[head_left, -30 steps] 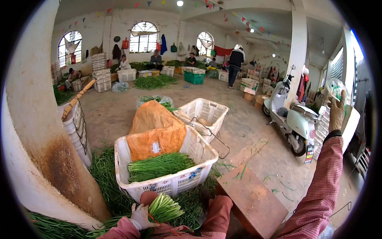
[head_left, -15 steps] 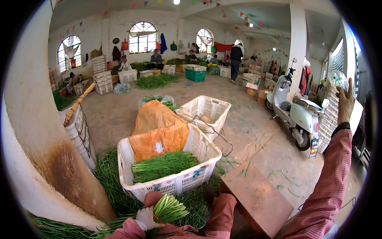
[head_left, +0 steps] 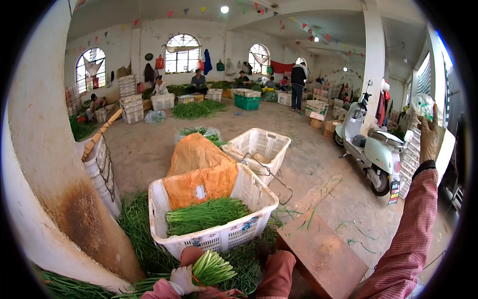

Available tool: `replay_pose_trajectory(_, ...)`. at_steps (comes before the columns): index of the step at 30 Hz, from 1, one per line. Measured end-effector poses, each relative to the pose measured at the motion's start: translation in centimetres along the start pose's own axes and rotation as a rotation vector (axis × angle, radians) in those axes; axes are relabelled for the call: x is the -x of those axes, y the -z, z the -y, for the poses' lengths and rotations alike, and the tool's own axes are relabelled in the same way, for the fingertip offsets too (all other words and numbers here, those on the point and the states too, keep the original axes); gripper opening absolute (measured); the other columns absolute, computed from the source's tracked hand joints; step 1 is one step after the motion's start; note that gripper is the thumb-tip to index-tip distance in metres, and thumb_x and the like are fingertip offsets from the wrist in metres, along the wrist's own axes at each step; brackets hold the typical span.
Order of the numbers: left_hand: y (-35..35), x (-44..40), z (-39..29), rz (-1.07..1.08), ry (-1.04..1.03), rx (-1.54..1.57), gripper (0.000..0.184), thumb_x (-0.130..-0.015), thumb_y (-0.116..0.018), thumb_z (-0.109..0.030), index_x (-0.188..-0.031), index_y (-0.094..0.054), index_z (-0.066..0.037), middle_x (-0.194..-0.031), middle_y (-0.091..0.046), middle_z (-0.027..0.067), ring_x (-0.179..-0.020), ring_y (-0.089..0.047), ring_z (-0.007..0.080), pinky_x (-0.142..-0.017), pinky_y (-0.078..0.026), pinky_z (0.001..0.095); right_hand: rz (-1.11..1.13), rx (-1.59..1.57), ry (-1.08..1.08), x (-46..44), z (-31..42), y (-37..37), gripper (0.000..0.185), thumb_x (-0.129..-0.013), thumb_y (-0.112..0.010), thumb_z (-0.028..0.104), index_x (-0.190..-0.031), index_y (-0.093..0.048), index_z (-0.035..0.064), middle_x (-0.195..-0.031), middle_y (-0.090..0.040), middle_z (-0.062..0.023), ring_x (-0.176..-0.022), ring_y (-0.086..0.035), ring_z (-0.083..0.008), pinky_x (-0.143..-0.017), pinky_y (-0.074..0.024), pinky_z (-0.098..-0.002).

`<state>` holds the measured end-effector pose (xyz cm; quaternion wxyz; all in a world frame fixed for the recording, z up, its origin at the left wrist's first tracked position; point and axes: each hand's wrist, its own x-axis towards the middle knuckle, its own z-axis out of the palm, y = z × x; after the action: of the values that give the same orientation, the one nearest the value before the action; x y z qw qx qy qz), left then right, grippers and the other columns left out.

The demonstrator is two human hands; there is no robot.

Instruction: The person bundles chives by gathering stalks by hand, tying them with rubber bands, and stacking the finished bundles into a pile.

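My left hand (head_left: pixel 184 279), in a pale glove, is closed around a bunch of chives (head_left: pixel 214 269) in my lap. The cut, pale-green stalk ends point right, and a red tie shows beside my fingers. Far out to the right, my right hand (head_left: pixel 427 141) is raised with fingers apart and nothing visible in it. Just beyond my knees stands a white plastic crate (head_left: pixel 219 238), holding more chives (head_left: pixel 206 215) and lined at the back with an orange cloth (head_left: pixel 196 157).
A brown wooden board (head_left: pixel 323 249) lies by my right knee. Behind the crate stands a second white crate (head_left: pixel 279 149). A pillar (head_left: pixel 74 199) rises at my left; a scooter (head_left: pixel 381 152) stands at right. Several people sit among crates and greens at the back.
The view has tilted slightly upward, so the room sits lower in it. My left hand keeps its hold on the chives; my right hand stays raised, appearing slightly lower and further left.
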<state>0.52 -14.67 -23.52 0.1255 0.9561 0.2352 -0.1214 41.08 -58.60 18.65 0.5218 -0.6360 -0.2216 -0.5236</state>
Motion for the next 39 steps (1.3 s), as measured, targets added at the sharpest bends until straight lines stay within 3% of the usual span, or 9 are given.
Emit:
replay_pose_trajectory(6,0.5,0.0,-0.2,0.042,0.033,0.031,0.103,-0.047,-0.059,-0.071,-0.116,-0.038,0.001,-0.100,-0.053,0.0164,-0.096,-0.051,0.0297,-0.082,-0.037,0.0387,0.102,-0.002,-0.007,-0.2,-3.5,0.4,0.048,-0.087,-0.046,0.013,-0.131,-0.028,0.0190,-0.092,-0.059,-0.0060,-0.081,-0.054,-0.0094,-0.071,-0.0432,-0.0233)
replay_pose_trajectory(8,-0.6,0.2,0.3,-0.122,-0.025,0.064,0.099,-0.048,-0.060,-0.069,-0.116,-0.039,0.001,-0.103,-0.052,0.0165,-0.098,-0.049,0.0299,-0.084,-0.036,0.0391,0.144,-0.009,-0.040,0.4,-4.3,0.2,0.046,-0.086,-0.048,0.008,-0.128,-0.035,0.0162,-0.088,-0.059,-0.0046,-0.074,-0.053,-0.0079,-0.065,-0.0450,-0.0219)
replay_pose_trajectory(11,-1.2,-0.1,1.3,-0.180,-0.092,0.158,0.095,-0.050,-0.064,-0.062,-0.116,-0.038,0.000,-0.105,-0.051,0.0176,-0.099,-0.048,0.0310,-0.084,-0.036,0.0401,0.423,0.041,-0.064,0.7,-8.1,0.7,0.038,-0.088,-0.046,0.016,-0.125,-0.040,0.0126,-0.094,-0.059,-0.0028,-0.084,-0.053,-0.0089,-0.073,-0.0414,-0.0219)
replay_pose_trajectory(16,-1.0,0.3,1.7,-0.186,-0.117,0.242,0.091,-0.052,-0.067,-0.054,-0.118,-0.036,0.000,-0.099,-0.051,0.0174,-0.094,-0.049,0.0316,-0.083,-0.037,0.0375,0.742,0.136,0.015,14.2,-2.9,-2.8,0.031,-0.087,-0.046,0.015,-0.117,-0.049,0.0081,-0.105,-0.056,-0.0021,-0.087,-0.054,-0.0104,-0.080,-0.0410,-0.0237)
replay_pose_trajectory(22,-1.0,0.5,1.5,-0.240,-0.086,0.200,0.091,-0.049,-0.071,-0.051,-0.117,-0.037,0.000,-0.098,-0.051,0.0185,-0.093,-0.050,0.0311,-0.083,-0.038,0.0373,0.888,-0.343,-0.357,34.7,0.7,-5.8,0.018,-0.080,-0.053,0.000,-0.097,-0.058,0.0023,-0.096,-0.060,-0.0113,-0.092,-0.056,-0.0184,-0.078,-0.0460,-0.0267)
replay_pose_trajectory(26,-0.6,1.0,0.7,-0.225,-0.023,0.152,0.091,-0.049,-0.070,-0.053,-0.116,-0.037,0.001,-0.098,-0.051,0.0191,-0.094,-0.049,0.0309,-0.084,-0.037,0.0372,0.949,-0.638,-0.594,43.6,8.1,-8.9,0.011,-0.074,-0.058,-0.003,-0.083,-0.062,0.0001,-0.085,-0.061,-0.0081,-0.080,-0.057,-0.0167,-0.074,-0.0445,-0.0263)
replay_pose_trajectory(34,-1.5,0.2,3.1,-0.233,-0.146,0.398,0.087,-0.049,-0.074,-0.044,-0.116,-0.040,-0.001,-0.097,-0.054,0.0171,-0.089,-0.053,0.0315,-0.080,-0.041,0.0377,1.152,-0.539,-0.480,51.2,10.1,-11.3,0.014,-0.069,-0.063,0.000,-0.082,-0.065,0.0068,-0.090,-0.061,-0.0085,-0.088,-0.054,-0.0220,-0.078,-0.0423,-0.0289)
replay_pose_trajectory(36,-1.7,0.1,3.3,-0.259,-0.207,0.542,0.087,-0.048,-0.074,-0.044,-0.116,-0.040,-0.001,-0.097,-0.054,0.0171,-0.089,-0.053,0.0319,-0.080,-0.041,0.0376,1.180,-0.549,-0.516,52.4,10.5,-11.6,0.011,-0.068,-0.066,0.006,-0.079,-0.066,0.0080,-0.098,-0.059,-0.0094,-0.097,-0.050,-0.0249,-0.084,-0.0397,-0.0311)
replay_pose_trajectory(39,-1.8,0.1,3.0,-0.293,-0.182,0.452,0.088,-0.048,-0.074,-0.045,-0.116,-0.040,-0.001,-0.096,-0.054,0.0169,-0.088,-0.053,0.0318,-0.080,-0.040,0.0381,1.397,-0.111,-0.229,53.3,11.8,-12.0,0.022,-0.065,-0.068,0.029,-0.078,-0.066,0.0108,-0.117,-0.048,-0.0115,-0.112,-0.038,-0.0297,-0.091,-0.0334,-0.0378)
